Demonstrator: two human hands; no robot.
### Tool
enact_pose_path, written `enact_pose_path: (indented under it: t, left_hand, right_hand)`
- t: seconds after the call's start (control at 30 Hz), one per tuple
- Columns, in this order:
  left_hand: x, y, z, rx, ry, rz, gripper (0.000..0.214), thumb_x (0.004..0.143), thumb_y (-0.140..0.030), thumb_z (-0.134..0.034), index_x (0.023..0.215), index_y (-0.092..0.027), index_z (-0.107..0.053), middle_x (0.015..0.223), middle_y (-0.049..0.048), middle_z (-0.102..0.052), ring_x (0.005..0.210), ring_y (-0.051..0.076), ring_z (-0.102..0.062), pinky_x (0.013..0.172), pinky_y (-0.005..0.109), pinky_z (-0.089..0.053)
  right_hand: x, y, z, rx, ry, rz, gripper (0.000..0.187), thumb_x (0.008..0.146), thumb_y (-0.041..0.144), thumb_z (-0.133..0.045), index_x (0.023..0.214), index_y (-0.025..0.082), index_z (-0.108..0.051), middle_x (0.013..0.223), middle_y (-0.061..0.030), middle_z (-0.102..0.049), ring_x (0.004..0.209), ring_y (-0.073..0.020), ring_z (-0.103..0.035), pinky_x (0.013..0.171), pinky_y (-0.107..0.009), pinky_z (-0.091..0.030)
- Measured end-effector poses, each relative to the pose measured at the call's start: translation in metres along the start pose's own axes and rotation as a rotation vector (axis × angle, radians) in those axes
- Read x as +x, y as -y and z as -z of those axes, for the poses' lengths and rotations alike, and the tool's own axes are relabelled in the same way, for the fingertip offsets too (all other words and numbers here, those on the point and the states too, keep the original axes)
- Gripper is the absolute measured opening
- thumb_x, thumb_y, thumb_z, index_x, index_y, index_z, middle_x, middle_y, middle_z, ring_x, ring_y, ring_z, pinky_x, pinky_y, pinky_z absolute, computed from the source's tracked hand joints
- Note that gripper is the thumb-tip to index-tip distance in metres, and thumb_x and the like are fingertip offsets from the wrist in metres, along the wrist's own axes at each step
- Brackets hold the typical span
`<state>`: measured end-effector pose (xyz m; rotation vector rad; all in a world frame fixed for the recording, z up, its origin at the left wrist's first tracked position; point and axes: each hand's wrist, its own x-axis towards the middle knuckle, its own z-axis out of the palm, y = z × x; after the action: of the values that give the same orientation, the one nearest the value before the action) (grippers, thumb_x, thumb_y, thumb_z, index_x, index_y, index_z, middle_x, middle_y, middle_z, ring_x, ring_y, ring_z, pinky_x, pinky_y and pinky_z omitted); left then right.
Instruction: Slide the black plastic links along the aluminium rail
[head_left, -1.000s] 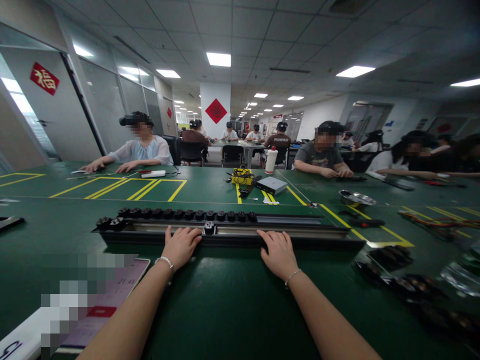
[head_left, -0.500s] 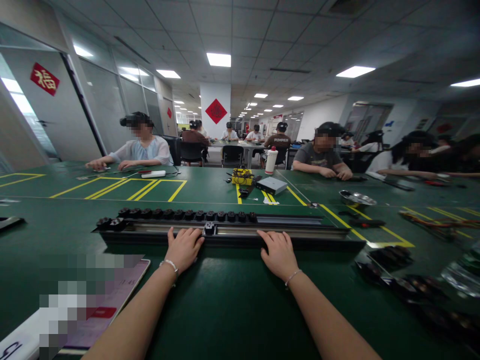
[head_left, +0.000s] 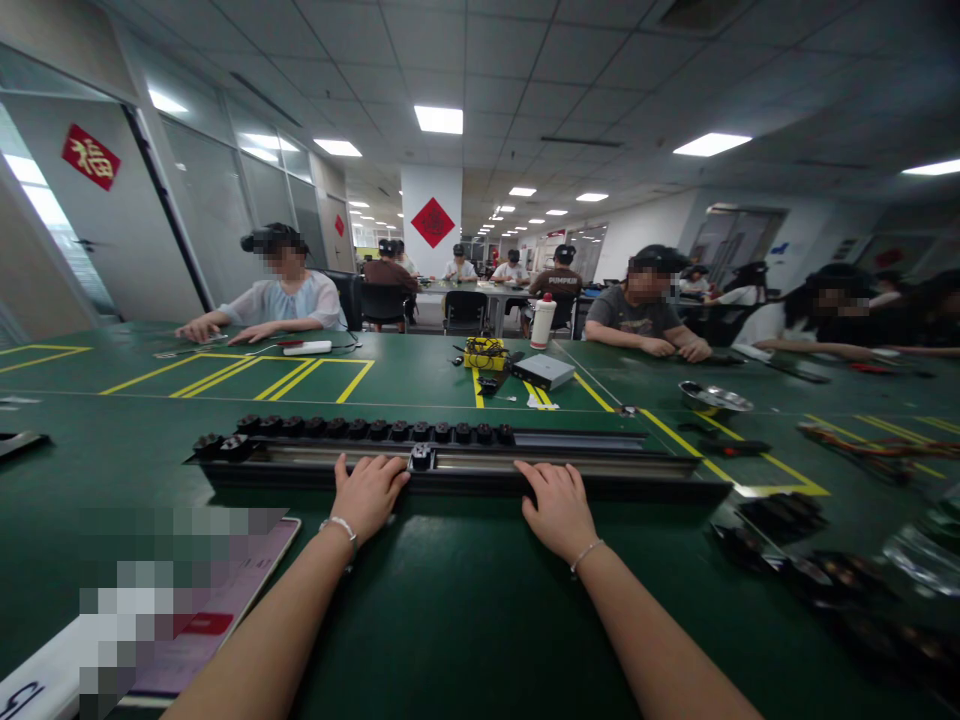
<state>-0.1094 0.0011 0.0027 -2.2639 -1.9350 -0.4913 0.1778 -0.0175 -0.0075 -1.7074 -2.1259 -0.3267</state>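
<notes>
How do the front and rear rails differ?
The front rail reaches farther right than the rear rail. The left hand and right hand rest on the front rail; neither touches the rear rail. Between the hands, the front rail holds one black piece; the rear rail bears a row. Both are long and dark.

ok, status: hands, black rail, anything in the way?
Left hand and right hand on long, straight black rail. Small black block in its channel, between hands, close beside the left; contact unclear. Row of black rounded pieces along far edge.
</notes>
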Motion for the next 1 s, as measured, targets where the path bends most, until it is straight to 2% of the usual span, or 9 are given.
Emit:
enact_pose_path:
  t: [0.73,1.0]
  left_hand:
    - [0.0024,0.0009,0.0024,0.004,0.073,-0.009,0.035,0.086,-0.042,-0.027,0.105,-0.034,-0.056,0.099,0.0021,-0.062,0.099,0.022,-0.050,0.097,0.063,-0.010]
    - [-0.0015,-0.0016,-0.0011,0.017,-0.008,-0.047,0.036,0.085,-0.047,-0.029,0.103,-0.030,-0.056,0.097,0.0030,-0.061,0.098,0.023,-0.051,0.099,0.062,-0.008]
  right_hand:
    - [0.0000,-0.0013,-0.0025,-0.016,-0.011,0.008,0.046,0.076,0.024,-0.046,0.122,0.029,-0.047,0.105,-0.0031,-0.056,0.099,-0.0184,-0.045,0.100,-0.039,-0.016]
    - [0.0002,-0.0006,-0.0015,0.012,-0.016,0.006,0.046,0.075,0.023,-0.046,0.121,0.028,-0.049,0.105,-0.0030,-0.056,0.100,-0.0188,-0.045,0.100,-0.039,-0.016]
